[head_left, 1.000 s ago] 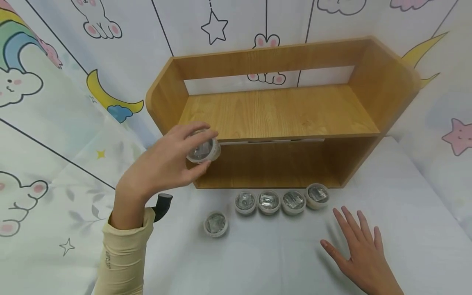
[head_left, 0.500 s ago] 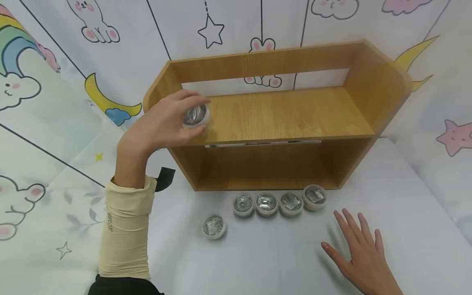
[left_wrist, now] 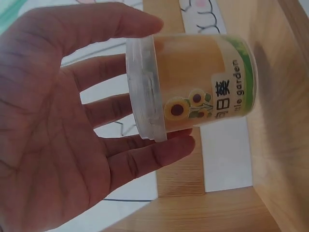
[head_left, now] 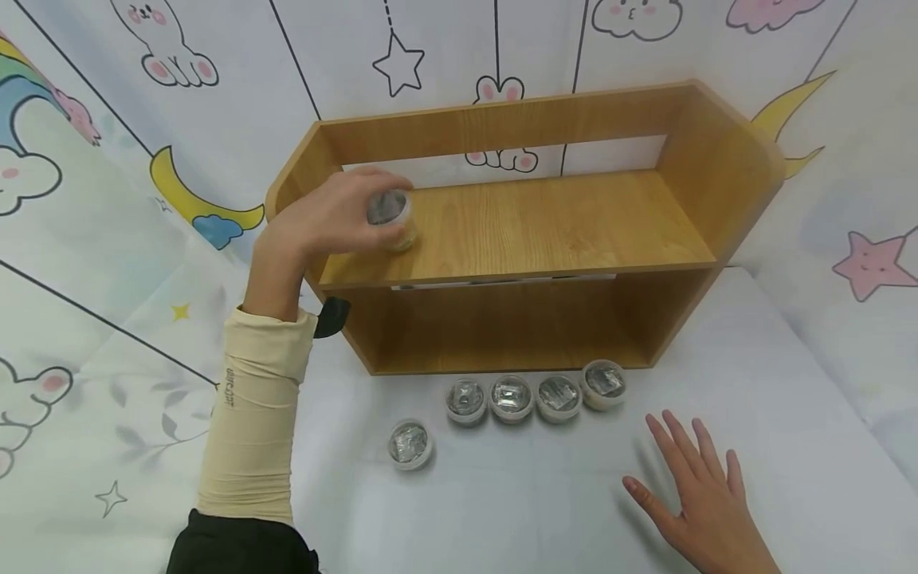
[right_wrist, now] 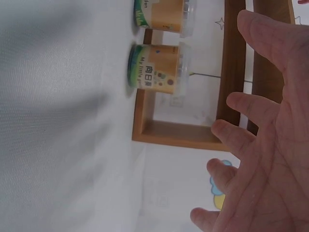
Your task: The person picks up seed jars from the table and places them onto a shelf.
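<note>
My left hand (head_left: pixel 333 211) grips a small lidded plastic cup (head_left: pixel 390 211) at the left end of the upper shelf board (head_left: pixel 516 215). The left wrist view shows the cup's (left_wrist: pixel 193 79) clear lid, orange-tan side and sunflower label, with thumb and fingers around the lid end. Its base is close to the board; whether they touch I cannot tell. My right hand (head_left: pixel 706 506) is held with fingers spread, low at the right, touching nothing visible. The lidded cup (head_left: pixel 603 384) at the row's right end is nearest to it.
The two-tier wooden shelf (head_left: pixel 502 139) stands on a white cloth (head_left: pixel 516 510). Several lidded cups (head_left: pixel 511 399) line its front edge, and a single cup (head_left: pixel 410 444) sits nearer at left. Behind hangs a cartoon-printed cloth (head_left: pixel 237 48).
My left hand has carried the cup up from in front of the shelf's left side and over the upper board. The right hand has hardly moved. The head view has shifted slightly.
</note>
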{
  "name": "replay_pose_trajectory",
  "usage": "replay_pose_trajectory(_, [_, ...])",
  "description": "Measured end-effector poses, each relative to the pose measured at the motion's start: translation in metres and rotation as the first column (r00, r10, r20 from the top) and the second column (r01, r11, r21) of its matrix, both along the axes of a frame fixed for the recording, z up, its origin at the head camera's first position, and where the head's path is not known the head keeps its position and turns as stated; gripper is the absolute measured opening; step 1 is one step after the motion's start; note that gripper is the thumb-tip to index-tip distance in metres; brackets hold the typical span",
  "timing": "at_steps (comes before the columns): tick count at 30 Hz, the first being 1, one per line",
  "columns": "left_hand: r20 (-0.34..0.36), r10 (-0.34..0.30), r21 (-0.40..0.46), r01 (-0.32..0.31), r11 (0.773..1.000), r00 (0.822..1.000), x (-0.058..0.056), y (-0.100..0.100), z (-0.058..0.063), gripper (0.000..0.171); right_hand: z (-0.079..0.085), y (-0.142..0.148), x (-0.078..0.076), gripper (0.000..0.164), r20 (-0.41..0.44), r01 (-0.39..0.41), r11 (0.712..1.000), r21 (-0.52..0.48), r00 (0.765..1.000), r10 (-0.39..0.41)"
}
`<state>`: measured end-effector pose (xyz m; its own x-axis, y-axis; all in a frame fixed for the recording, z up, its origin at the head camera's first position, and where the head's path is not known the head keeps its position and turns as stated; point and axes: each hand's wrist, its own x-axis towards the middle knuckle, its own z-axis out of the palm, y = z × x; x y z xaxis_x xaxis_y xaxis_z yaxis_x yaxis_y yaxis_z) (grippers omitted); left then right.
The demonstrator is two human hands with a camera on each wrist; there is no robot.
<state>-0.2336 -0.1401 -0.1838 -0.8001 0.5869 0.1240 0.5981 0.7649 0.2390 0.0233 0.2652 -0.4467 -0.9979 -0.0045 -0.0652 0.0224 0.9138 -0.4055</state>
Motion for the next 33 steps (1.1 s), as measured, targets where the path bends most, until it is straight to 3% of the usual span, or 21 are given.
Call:
replay_pose_trajectory(9, [0.100, 0.051, -0.022, -0.049, 0.999, 0.994, -0.013, -0.002, -0.005, 0.054, 0.002, 0.000, 0.002, 0.096, 0.002, 0.008, 1.000, 0.008, 1.000, -0.008])
replay_pose_trajectory(20, [0.148, 0.074, -0.021, -0.071, 0.997, 0.986, -0.019, -0.004, -0.009, 0.058, 0.003, 0.001, 0.005, 0.097, -0.012, 0.018, 1.000, 0.019, 1.000, -0.018])
replay_pose_trajectory(27, [0.127, 0.091, -0.034, -0.087, 0.996, 0.988, -0.012, -0.008, -0.008, 0.063, 0.003, 0.000, 0.005, 0.096, -0.013, 0.014, 1.000, 0.020, 1.000, -0.014])
replay_pose_trajectory(33, [0.034, 0.110, -0.023, -0.109, 0.994, 0.993, 0.011, -0.012, -0.006, 0.069, 0.003, 0.002, 0.005, 0.096, -0.020, 0.010, 1.000, 0.022, 1.000, -0.009])
